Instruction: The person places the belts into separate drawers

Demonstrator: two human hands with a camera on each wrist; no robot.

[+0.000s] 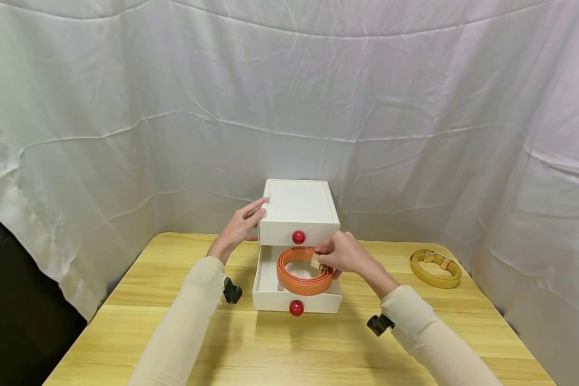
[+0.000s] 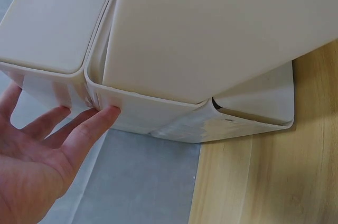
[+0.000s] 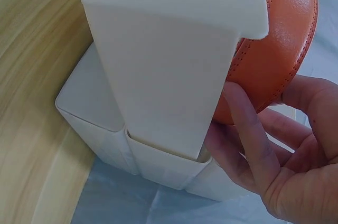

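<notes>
A white two-drawer box [image 1: 297,203] stands at the table's back middle, each drawer with a red knob [image 1: 298,237]. The lower drawer [image 1: 265,292] is pulled out. A coiled orange belt [image 1: 303,283] sits in it, rising above the rim. My right hand [image 1: 340,253] pinches the belt at its gold buckle [image 1: 316,261]; its fingers [image 3: 253,150] curl round the orange belt [image 3: 274,60]. With straight fingers my left hand [image 1: 243,222] presses the box's upper left side, and the fingertips [image 2: 105,115] touch the white wall [image 2: 158,110].
A coiled yellow belt [image 1: 436,267] lies on the wooden table [image 1: 270,348] at the right rear. White cloth [image 1: 125,134] hangs behind and on both sides. The table's left edge drops to a dark floor.
</notes>
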